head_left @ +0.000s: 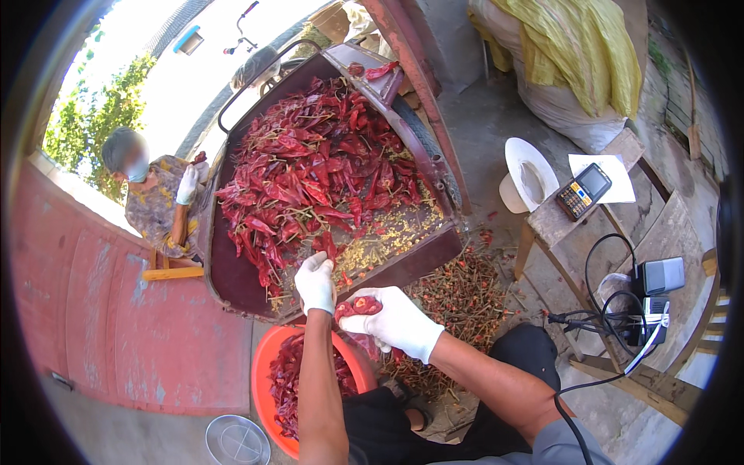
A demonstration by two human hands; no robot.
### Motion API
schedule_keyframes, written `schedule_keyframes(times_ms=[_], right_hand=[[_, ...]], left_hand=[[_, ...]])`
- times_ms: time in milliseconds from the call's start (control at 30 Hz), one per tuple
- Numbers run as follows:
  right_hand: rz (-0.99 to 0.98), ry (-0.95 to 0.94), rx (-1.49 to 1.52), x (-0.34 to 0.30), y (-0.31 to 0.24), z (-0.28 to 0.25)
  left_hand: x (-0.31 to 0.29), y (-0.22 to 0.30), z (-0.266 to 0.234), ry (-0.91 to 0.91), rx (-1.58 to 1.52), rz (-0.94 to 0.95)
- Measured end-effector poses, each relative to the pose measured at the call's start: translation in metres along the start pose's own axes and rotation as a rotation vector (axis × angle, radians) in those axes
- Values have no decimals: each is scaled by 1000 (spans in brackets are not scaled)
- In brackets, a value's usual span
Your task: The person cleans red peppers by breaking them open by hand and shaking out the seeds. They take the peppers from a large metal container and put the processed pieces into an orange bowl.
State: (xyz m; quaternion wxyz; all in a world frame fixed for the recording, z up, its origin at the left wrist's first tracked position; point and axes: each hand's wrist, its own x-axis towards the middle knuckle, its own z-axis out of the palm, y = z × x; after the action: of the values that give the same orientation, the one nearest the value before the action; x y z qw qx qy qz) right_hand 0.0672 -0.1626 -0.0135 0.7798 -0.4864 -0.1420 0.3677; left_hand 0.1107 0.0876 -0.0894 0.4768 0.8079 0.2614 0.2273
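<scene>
Both of my hands wear white gloves and work over the near edge of a dark red cart bed [267, 308]. A heap of dried red chili peppers [298, 155] with pale stalks fills much of that bed. My left hand [315, 285] is closed, its fingertips pinching a dried chili pepper [325, 243] at the heap's near side. Just to its right, my right hand [395, 319] is closed around several red chili peppers [359, 308]; its lower fingers are partly hidden. Below the hands stands an orange-red tub [263, 387] with more red peppers inside, partly covered by my left forearm.
Cut stalks [465, 310] litter the ground right of the cart. A wooden bench [550, 225] holds a handheld device [584, 191], paper and a white hat [527, 177]. Cables run by a black box [655, 277]. Another person [163, 194] sits left of the cart. A round sieve [236, 440] lies front left.
</scene>
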Motion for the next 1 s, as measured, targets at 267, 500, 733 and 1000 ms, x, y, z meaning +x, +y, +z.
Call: schedule_keyframes(times_ms=[267, 500, 733, 1000], right_hand=[[4, 158, 178, 1, 0, -4], [-23, 305, 262, 12, 12, -9], [-19, 334, 237, 8, 7, -8], [-5, 401, 232, 36, 7, -9]], left_hand=[[-67, 38, -30, -90, -373, -155], [-97, 50, -26, -60, -262, -5], [-78, 43, -23, -12, -390, -62], [-69, 33, -14, 52, -193, 184]])
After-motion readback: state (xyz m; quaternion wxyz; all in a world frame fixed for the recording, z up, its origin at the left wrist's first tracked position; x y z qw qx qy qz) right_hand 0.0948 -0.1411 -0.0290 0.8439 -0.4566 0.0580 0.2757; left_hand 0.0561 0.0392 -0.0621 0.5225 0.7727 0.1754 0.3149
